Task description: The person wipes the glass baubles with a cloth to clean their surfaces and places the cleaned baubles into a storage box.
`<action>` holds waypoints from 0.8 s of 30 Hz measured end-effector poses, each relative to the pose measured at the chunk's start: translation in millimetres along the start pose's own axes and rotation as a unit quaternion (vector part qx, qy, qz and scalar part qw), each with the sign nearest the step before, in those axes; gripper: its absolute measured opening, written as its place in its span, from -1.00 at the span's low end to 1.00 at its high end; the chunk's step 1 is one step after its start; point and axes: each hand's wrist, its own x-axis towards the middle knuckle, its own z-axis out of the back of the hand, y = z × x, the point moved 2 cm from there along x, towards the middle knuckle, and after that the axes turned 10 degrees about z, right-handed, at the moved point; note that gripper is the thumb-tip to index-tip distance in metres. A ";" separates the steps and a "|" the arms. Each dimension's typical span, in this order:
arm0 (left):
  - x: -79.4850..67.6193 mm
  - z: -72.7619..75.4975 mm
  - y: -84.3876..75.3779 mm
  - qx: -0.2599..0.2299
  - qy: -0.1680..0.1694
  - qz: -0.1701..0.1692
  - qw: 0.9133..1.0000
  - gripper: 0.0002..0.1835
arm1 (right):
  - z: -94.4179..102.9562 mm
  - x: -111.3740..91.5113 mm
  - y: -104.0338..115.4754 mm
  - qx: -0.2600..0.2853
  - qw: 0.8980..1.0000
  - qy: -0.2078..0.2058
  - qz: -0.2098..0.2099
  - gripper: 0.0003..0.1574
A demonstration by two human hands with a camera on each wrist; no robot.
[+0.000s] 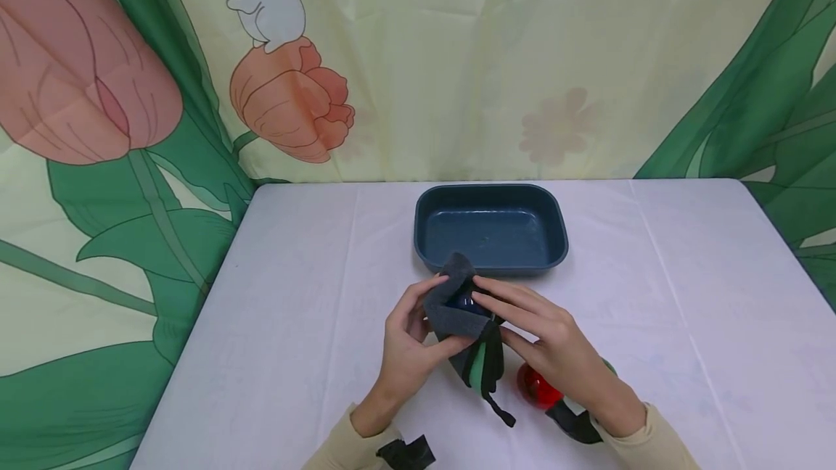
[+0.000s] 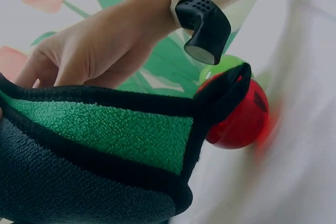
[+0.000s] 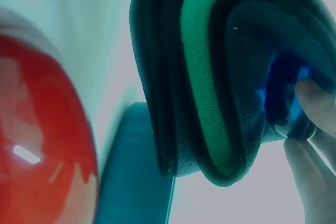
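A dark grey cloth (image 1: 457, 318) with a green side and black trim is folded around a shiny blue ball (image 1: 465, 302). My left hand (image 1: 411, 345) grips the cloth from the left, thumb in front and fingers behind. From the right, my right hand (image 1: 545, 328) holds the blue ball, its fingertips on the ball's surface, seen also in the right wrist view. A black loop (image 1: 501, 410) dangles from the cloth's near corner. In the left wrist view the green lining (image 2: 121, 129) faces the camera.
Behind the hands stands a dark blue rectangular bin (image 1: 493, 267). A shiny red ball (image 1: 537, 387) lies on the white table (image 1: 274, 339) under my right forearm, beside a light green ball (image 2: 226, 66) partly hidden. A patterned curtain (image 1: 444, 64) hangs at the back.
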 end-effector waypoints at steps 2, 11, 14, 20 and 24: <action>-0.2 -0.1 -0.3 -0.003 0.003 0.000 1.000 -0.29 | 0.7 1.6 1.5 0.000 1.000 -0.009 -0.012 -0.43; 0.5 0.0 0.6 -0.003 0.017 -0.019 1.000 -0.30 | 1.5 2.3 -2.4 0.059 0.994 -0.038 -0.088 -0.07; 0.8 1.3 1.5 -0.006 0.007 -0.022 1.000 -0.33 | 0.7 2.5 -3.9 0.061 0.993 -0.020 -0.102 -0.06; 2.4 3.2 2.8 -0.009 0.007 -0.035 0.999 -0.33 | 0.3 2.5 -5.6 0.026 0.996 0.004 -0.083 0.00; 1.8 3.9 2.0 -0.007 0.009 -0.029 1.000 -0.34 | 0.3 3.6 -4.6 0.027 0.999 0.010 -0.040 -0.02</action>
